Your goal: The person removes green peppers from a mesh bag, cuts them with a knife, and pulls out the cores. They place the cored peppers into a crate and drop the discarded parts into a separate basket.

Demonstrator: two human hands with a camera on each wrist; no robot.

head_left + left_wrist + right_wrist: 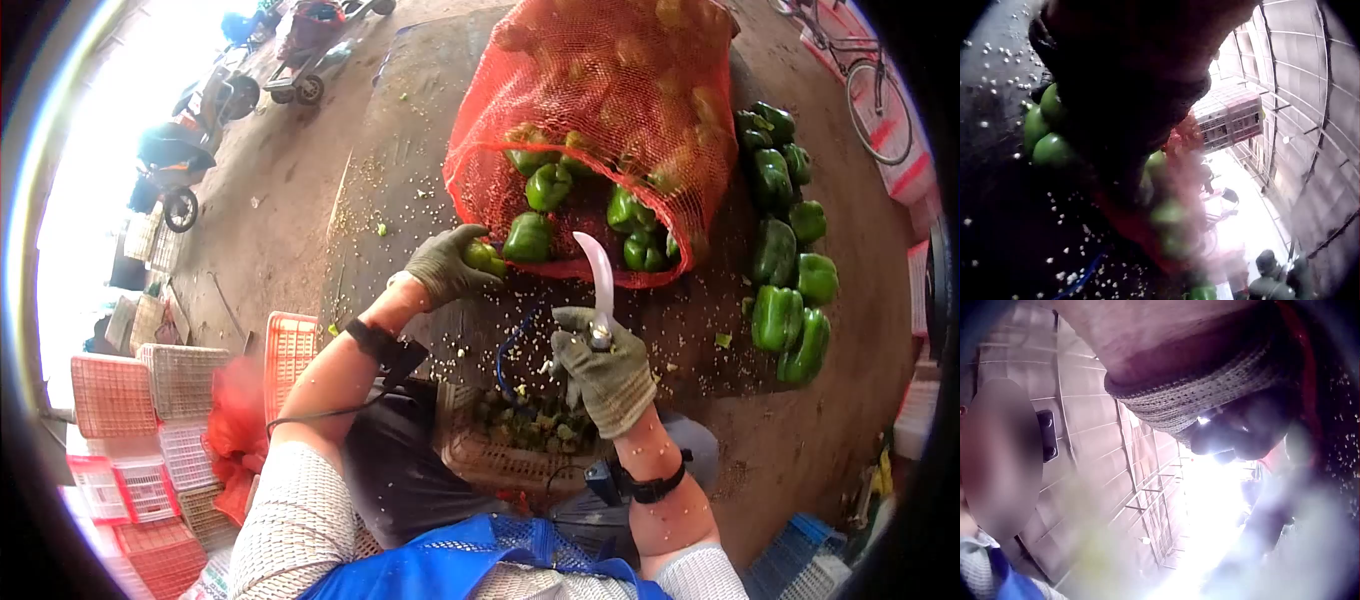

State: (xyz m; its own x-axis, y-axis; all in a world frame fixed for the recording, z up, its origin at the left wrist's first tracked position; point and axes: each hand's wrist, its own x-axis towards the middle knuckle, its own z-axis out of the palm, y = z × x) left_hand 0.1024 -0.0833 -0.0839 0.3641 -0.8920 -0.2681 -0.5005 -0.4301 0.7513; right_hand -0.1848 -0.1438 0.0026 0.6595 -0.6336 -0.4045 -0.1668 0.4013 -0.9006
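Observation:
In the head view my gloved left hand [445,265] grips a green bell pepper [484,259] at the left corner of a red mesh bag's [600,100] open mouth. More bell peppers [528,238] lie inside that mouth, and others show through the netting. My right hand [605,375], also gloved, holds a knife [598,280] with a curved pale blade pointing up toward the bag. Dark shadow covers most of the left hand in the left wrist view, with green peppers [1054,150] beside it. The right wrist view is blurred around the glove [1210,394], and the knife is hidden there.
Several green peppers [775,250] are lined up right of the bag. Pale bits litter the dark board [400,150]. A crate of trimmings [480,460] sits between the knees, near a blue cord [505,350]. Stacked crates [115,395] stand at left, a bicycle [880,100] at far right.

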